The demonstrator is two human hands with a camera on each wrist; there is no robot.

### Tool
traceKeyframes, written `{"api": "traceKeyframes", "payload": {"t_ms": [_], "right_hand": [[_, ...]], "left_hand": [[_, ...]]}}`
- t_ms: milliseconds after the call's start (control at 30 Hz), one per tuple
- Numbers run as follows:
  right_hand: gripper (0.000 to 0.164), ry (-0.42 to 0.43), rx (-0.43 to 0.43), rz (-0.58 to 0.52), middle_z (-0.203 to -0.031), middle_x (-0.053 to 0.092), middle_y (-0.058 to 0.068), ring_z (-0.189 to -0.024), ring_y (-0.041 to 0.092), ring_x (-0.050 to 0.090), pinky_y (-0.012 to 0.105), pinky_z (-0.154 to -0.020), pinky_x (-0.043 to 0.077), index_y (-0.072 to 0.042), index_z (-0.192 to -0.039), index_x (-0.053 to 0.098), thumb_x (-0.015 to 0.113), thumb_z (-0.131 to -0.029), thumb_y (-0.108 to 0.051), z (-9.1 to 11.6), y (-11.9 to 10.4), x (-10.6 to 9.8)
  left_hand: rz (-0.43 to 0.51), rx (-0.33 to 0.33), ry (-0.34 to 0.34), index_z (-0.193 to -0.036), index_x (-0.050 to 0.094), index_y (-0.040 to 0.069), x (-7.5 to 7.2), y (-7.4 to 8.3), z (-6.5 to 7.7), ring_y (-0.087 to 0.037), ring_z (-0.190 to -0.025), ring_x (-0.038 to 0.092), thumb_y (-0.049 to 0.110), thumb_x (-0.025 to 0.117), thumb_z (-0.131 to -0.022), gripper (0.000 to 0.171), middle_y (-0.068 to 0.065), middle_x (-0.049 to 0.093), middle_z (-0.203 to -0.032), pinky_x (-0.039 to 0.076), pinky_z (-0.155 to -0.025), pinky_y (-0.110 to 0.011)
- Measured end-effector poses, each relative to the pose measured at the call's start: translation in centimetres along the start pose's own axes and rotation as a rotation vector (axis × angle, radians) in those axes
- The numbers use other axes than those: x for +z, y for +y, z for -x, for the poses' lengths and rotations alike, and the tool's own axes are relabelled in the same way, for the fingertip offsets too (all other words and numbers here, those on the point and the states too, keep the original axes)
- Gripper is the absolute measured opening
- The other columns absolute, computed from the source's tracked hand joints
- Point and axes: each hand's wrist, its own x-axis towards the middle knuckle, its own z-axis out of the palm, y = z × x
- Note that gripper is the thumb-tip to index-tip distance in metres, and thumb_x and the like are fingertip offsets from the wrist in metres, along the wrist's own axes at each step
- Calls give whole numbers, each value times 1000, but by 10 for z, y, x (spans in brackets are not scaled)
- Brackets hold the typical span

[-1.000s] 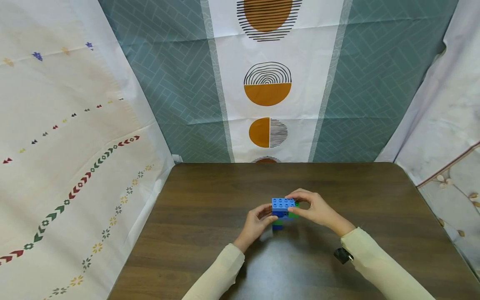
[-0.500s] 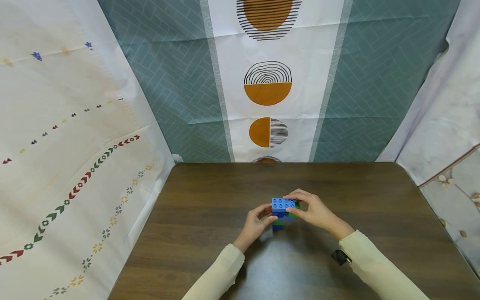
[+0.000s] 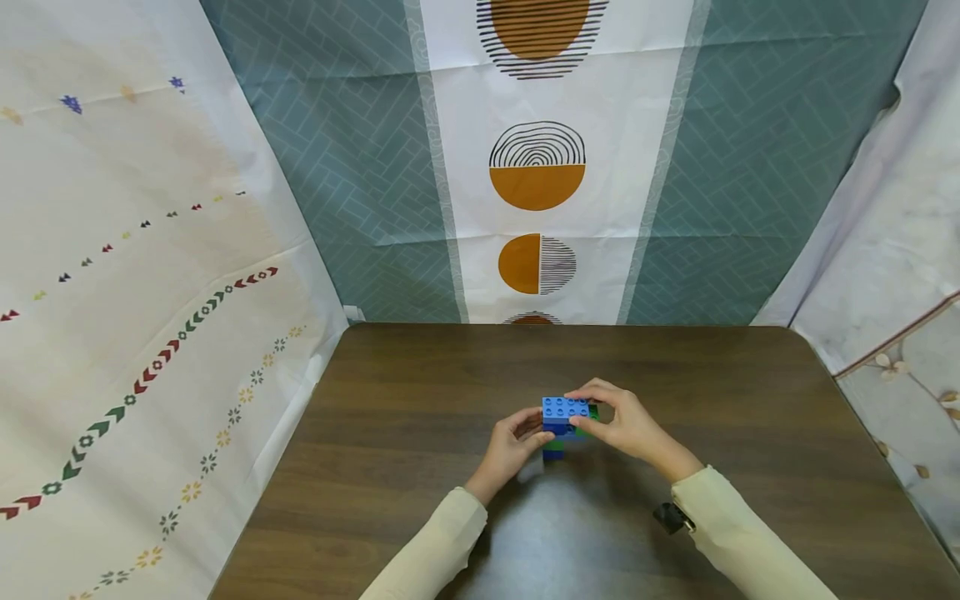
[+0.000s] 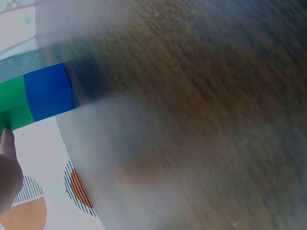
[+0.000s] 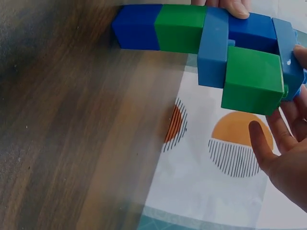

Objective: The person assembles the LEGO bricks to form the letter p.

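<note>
A small tower of toy building bricks stands on the table. From the bottom it runs dark blue brick, green brick, light blue brick and an upper dark blue brick, with a second green brick beside that last one. A studded light blue brick tops it. My left hand grips the tower from the left, a fingertip on the upper dark blue brick. With thumb and fingers on opposite sides, my right hand pinches the top brick.
The bricks stand on a dark wooden table. A patterned cloth hangs behind its far edge, with pale cloths at the sides. A black device sits at my right sleeve.
My right hand and forearm have shifted slightly left, the thumb sliding a little along the top brick. My left hand and the tower have stayed nearly still.
</note>
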Motion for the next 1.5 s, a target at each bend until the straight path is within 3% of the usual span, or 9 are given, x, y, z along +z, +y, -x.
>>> {"api": "traceKeyframes", "payload": {"t_ms": [300,533,733,800,1000,1100,1233,1333,1500], "right_hand": [[32,11,45,32,-97,61,-4,-86,14,53,37,-79,52,-13,-117,68,73,-86,-22,3,-2,3],[34,14,48,33,-108,62,-2,-92,13,56,37,-83,54,-13,-123,65,70,-90,-22,7,-2,6],[40,31,79,-3,-120,61,2,-103,16,58,52,-89,51,-14,-130,59,67,-92,-23,15,3,6],[40,40,72,-20,-120,60,3,-104,18,59,54,-90,50,-13,-130,57,67,-93,-21,18,5,5],[42,76,46,-59,-122,59,9,-108,24,60,50,-90,51,-8,-131,55,68,-91,-10,30,13,0],[43,89,32,-69,-121,59,14,-106,27,61,46,-88,53,-3,-130,54,67,-89,-4,35,17,-1],[43,99,15,-93,-118,60,20,-102,34,61,49,-84,54,5,-128,53,66,-87,6,37,18,1],[41,106,18,-106,-117,60,24,-101,37,61,51,-83,54,9,-126,52,64,-87,10,37,9,0],[37,110,42,-108,-114,61,26,-100,33,62,42,-84,56,13,-122,52,64,-87,10,38,-10,-4]], "left_hand": [[-26,11,3,-122,59,-9,1,-2,1,-36,-111,60,0,67,-88,36,-25,62,-118,52,-93,-29],[-37,11,16,-121,60,-9,2,2,3,-36,-111,60,-1,67,-88,34,-25,62,-117,52,-92,-29],[-69,12,22,-121,59,-9,4,2,4,-35,-111,61,-2,67,-87,35,-25,62,-117,52,-92,-29],[-79,14,34,-121,59,-9,5,-5,2,-35,-110,61,-2,68,-87,36,-24,62,-117,53,-91,-29],[-130,36,60,-124,60,-3,6,-27,-2,-30,-110,62,3,70,-86,39,-19,64,-117,53,-91,-29],[-187,65,61,-124,61,0,5,-29,-2,-26,-107,63,9,72,-86,41,-14,64,-113,53,-89,-27],[-225,86,60,-124,61,2,4,-27,-1,-23,-104,64,14,72,-87,41,-11,62,-108,54,-88,-26],[-214,89,56,-124,61,2,4,-26,0,-24,-105,63,13,72,-87,40,-10,62,-109,53,-90,-28],[-156,138,47,-124,59,-4,3,-21,2,-31,-106,62,-2,69,-86,39,-18,61,-111,53,-91,-35]]}}
